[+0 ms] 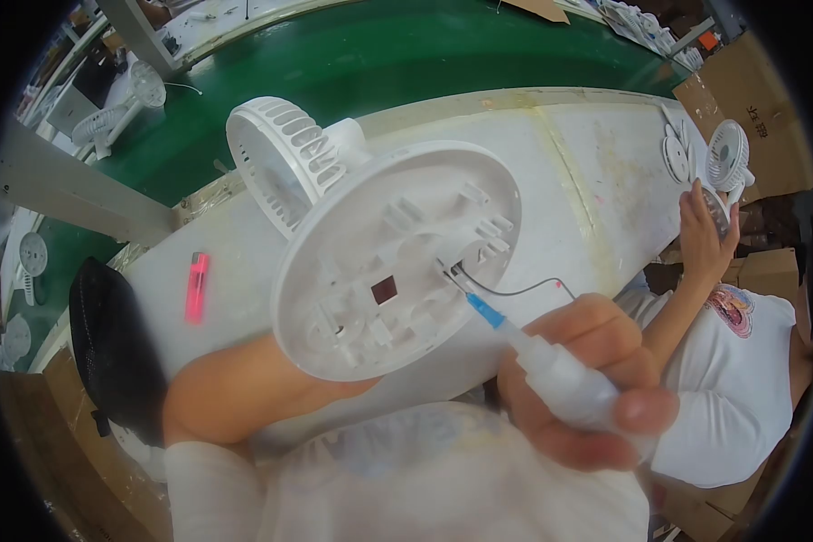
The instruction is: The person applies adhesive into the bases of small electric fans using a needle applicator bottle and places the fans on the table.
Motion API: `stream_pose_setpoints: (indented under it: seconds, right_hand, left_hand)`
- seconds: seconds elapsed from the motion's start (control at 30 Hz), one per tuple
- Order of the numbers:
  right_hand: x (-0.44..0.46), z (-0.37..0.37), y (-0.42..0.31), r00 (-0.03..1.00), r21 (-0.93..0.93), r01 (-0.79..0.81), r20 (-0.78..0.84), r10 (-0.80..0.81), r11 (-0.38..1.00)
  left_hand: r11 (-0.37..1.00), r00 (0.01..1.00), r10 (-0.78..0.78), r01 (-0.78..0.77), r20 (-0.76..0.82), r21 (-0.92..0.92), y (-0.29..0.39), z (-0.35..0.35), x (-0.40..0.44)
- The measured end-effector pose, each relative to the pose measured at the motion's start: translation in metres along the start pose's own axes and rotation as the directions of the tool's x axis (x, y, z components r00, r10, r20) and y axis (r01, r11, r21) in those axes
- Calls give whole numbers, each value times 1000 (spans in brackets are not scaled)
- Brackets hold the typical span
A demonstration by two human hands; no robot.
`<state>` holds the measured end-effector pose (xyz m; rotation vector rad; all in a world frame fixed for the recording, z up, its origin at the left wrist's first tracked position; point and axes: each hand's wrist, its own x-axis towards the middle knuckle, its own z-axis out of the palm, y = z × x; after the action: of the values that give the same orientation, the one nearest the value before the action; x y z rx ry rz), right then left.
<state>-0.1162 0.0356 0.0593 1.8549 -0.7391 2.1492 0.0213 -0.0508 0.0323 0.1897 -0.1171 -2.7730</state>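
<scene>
A white desk fan is tilted so that the open underside of its round base [361, 244] faces me; its caged fan head [280, 163] shows behind. Ribs, posts and a small square window are inside the base. My left forearm [244, 384] runs behind the base, which hides my left hand and its fingers. My right hand [596, 343] is closed around a translucent white squeeze bottle [560, 379] with a blue needle tip [485, 310]. The needle points into the base, near a small slot where a thin dark wire [515, 293] comes out.
A pink lighter [196, 287] lies on the white table [569, 181]; a black object [113, 352] is at its left edge. Beyond is a green conveyor belt [406, 63]. At right, a co-worker's hands [709, 235] hold a fan part near another fan [727, 155] and cardboard boxes [741, 99].
</scene>
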Motion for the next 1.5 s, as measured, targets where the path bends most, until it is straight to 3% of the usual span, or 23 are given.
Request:
stream_pose_setpoints:
  seconds: [0.57,1.2,1.33,1.5]
  right_hand:
    - [-1,-3,-3,999,-3,-27,25,27,1000]
    - [-1,-11,-22,959,6,-265,106,263,964]
    - [0,-16,-17,966,-22,-205,158,206,978]
    - [-2,-7,-6,994,18,-83,68,81,996]
  left_hand:
    - [1000,1000,6,-6,-1,8,-2,-2,3]
    - [1000,1000,15,-15,-7,26,-5,-4,-2]
    - [999,1000,16,-16,-9,28,-6,-4,-2]
    - [999,1000,20,-20,-6,34,-8,-5,0]
